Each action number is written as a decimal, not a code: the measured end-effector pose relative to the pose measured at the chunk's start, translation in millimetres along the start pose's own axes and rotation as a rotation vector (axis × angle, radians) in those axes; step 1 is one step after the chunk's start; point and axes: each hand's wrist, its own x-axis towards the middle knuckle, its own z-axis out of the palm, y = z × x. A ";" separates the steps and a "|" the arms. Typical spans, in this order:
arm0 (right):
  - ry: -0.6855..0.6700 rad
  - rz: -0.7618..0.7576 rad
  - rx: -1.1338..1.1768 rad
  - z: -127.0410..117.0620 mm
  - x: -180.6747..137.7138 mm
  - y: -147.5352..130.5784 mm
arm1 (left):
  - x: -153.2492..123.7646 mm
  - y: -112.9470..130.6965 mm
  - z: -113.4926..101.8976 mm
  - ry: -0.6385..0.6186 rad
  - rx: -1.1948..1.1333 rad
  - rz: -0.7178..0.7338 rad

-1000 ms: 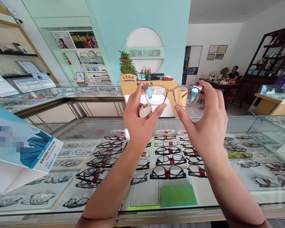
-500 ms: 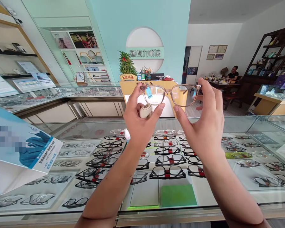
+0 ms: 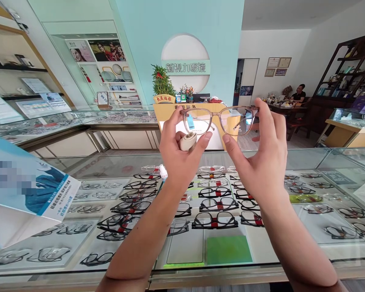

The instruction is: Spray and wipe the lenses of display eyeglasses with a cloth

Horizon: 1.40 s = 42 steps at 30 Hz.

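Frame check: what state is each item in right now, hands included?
pale-brown glasses: held up level in the air, blue tag on one lens.
left hand: fingers on the glasses' left end, thumb pressing the small beige piece.
right hand: fingers pinching the glasses' right end.
small beige piece: clamped in the left hand.
display case: glass top in place.
dark frames: lying in rows under the glass.
green pad: lying flat.

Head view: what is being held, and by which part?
The left hand and right hand grip clear brown glasses by the frame's outer corners; the left also pinches a small beige object.
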 end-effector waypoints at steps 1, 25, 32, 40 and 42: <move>-0.008 0.007 0.017 0.2 0.1 0.6 | 0.2 0.3 -0.3 -0.001 0.008 0.000; -0.175 0.269 0.402 11.0 -2.3 18.2 | 3.1 17.8 -5.9 0.104 0.217 0.131; -0.147 0.281 0.472 14.2 -1.6 21.1 | 0.6 8.5 -5.7 0.043 0.203 0.075; -0.099 0.228 0.432 16.8 -3.3 21.5 | 2.0 11.6 -5.2 0.077 0.173 0.085; -0.106 0.201 0.426 14.5 -2.5 20.6 | 2.4 7.4 -4.8 0.071 0.164 0.033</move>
